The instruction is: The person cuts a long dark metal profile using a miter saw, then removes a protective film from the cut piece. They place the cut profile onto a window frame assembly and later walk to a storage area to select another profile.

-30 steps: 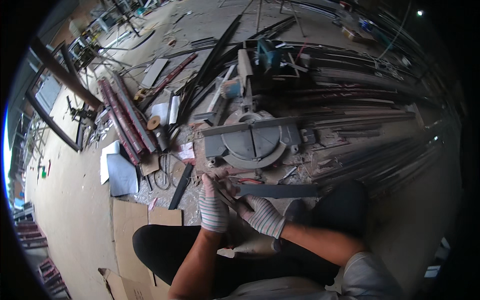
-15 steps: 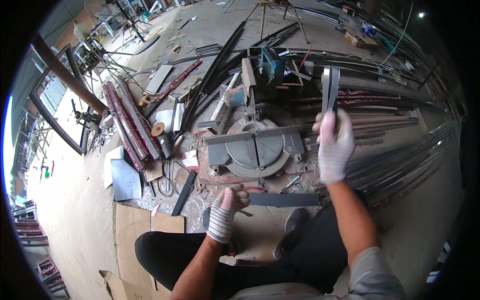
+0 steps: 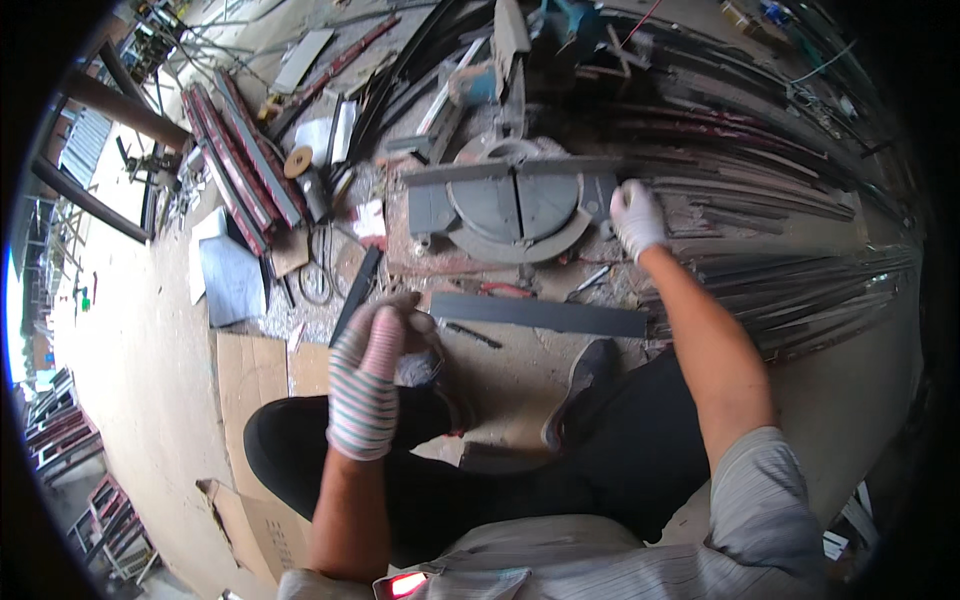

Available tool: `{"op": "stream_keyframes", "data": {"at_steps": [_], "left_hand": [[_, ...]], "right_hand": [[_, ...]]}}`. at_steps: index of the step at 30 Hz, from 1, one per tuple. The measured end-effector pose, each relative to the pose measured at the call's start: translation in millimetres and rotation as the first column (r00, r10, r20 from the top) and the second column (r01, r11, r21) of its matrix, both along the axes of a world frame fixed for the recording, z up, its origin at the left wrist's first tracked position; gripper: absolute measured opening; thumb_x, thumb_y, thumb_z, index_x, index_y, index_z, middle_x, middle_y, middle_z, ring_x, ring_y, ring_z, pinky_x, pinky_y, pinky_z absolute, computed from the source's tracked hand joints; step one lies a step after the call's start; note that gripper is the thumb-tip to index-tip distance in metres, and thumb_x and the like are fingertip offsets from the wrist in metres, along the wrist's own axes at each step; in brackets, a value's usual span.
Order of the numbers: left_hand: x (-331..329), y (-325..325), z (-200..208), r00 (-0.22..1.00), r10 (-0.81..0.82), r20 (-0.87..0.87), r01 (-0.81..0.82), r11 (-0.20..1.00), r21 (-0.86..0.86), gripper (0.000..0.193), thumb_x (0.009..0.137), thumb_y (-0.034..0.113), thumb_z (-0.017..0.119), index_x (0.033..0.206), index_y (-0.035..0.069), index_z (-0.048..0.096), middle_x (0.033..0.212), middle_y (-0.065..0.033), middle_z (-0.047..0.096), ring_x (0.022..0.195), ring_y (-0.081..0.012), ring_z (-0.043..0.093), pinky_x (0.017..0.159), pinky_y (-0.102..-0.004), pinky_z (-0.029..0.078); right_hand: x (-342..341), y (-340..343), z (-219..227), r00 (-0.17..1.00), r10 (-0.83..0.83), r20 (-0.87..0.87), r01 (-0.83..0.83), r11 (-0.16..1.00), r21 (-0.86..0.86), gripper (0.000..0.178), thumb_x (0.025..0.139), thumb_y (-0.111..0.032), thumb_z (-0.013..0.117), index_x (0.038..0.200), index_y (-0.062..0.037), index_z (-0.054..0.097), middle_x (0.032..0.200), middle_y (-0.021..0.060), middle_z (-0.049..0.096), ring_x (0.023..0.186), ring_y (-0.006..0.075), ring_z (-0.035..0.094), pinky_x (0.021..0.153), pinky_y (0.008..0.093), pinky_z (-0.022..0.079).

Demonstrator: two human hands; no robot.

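Pale workshop floor [image 3: 150,350] spreads across the fisheye view I am watching from afar, cluttered with metal lengths and scraps, its edges bending into a dark round rim. Near the centre, low on the floor, sits a mitre saw [image 3: 480,208]. Its base is dull grey, with a rounded turntable [image 3: 550,205] whose front curves toward the wearer; a straight dark slot [image 3: 517,207] runs down the middle, and a long grey fence [image 3: 500,172] crosses behind it. Blue-green housing [image 3: 475,85] shows farther back. Against the right end of the base I see the right hand [image 3: 638,217], in a pale glove, fingers curled inward at the end of an outstretched arm; I cannot tell whether they close on anything. The left hand [image 3: 366,370], in a striped glove, is raised above the left leg, thumb upright and fingers bent to the right; blur keeps me from telling whether thumb and fingers meet or grip something. Just beyond its fingertips begins a dark grey bar [image 3: 540,314], flat, smooth and straight-edged, lying crosswise between the saw and the wearer's feet. Red-handled pliers [image 3: 505,289] rest between bar and saw. To the left are a sheet of cardboard [image 3: 250,375], white papers [image 3: 232,275] and a bundle of red-wrapped lengths [image 3: 232,165]; to the right, long dark profiles [image 3: 770,170] lie in rows.
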State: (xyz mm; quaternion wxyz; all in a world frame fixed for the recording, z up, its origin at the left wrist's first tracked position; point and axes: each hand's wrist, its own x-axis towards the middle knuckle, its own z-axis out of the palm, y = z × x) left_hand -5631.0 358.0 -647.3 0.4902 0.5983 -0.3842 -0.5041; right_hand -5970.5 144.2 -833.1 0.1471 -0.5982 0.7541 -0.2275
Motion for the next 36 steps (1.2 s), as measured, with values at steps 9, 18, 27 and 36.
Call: {"op": "stream_keyframes", "data": {"at_steps": [9,18,27,36], "left_hand": [[56.0,6.5,39.4,0.795,-0.247,0.554,0.28,0.96,0.026,0.031,0.095,0.022,0.063,0.117,0.0,0.061,0.098,-0.0171,0.064,0.089,-0.0294,0.063,0.083,-0.0388,0.052],[14.2,3.3,-11.4,0.422,-0.565,0.709,0.597,0.762,0.252,0.04,0.084,0.05,0.066,0.087,0.01,0.065,0.085,-0.0093,0.063,0.078,-0.0296,0.065,0.067,-0.0426,0.052],[38.9,-66.9,-19.3,0.46,-0.715,0.526,0.572,0.692,0.44,0.033,0.088,0.031,0.061,0.107,0.004,0.061,0.102,-0.0177,0.064,0.093,-0.0379,0.064,0.079,-0.0466,0.053],[25.4,-20.4,-20.5,0.908,-0.372,0.193,0.28,0.881,0.381,0.041,0.096,0.041,0.057,0.107,0.002,0.064,0.097,-0.0227,0.066,0.093,-0.0424,0.064,0.082,-0.045,0.053]], "right_hand": [[51.3,146.5,-135.3,0.782,0.598,-0.179,-0.404,0.703,0.585,0.085,0.075,-0.039,0.075,0.143,-0.0049,0.037,0.141,0.0213,0.046,0.13,0.0376,0.045,0.109,0.0489,0.036],[51.3,160.1,-128.8,0.741,0.639,-0.206,-0.218,0.519,0.827,0.103,0.072,-0.045,0.081,0.152,-0.0097,0.026,0.13,0.0156,0.056,0.121,0.0301,0.056,0.099,0.0422,0.047],[70.0,122.8,-97.6,0.507,0.859,-0.075,-0.42,0.322,0.848,0.05,0.093,-0.035,0.062,0.136,-0.0107,0.051,0.125,0.0149,0.061,0.116,0.0316,0.061,0.096,0.0467,0.05],[107.0,131.2,35.9,-0.032,0.998,-0.059,-0.738,0.016,0.675,0.037,0.097,-0.035,0.057,0.123,-0.0095,0.062,0.124,0.0163,0.055,0.112,0.0343,0.057,0.094,0.0422,0.049]]}}
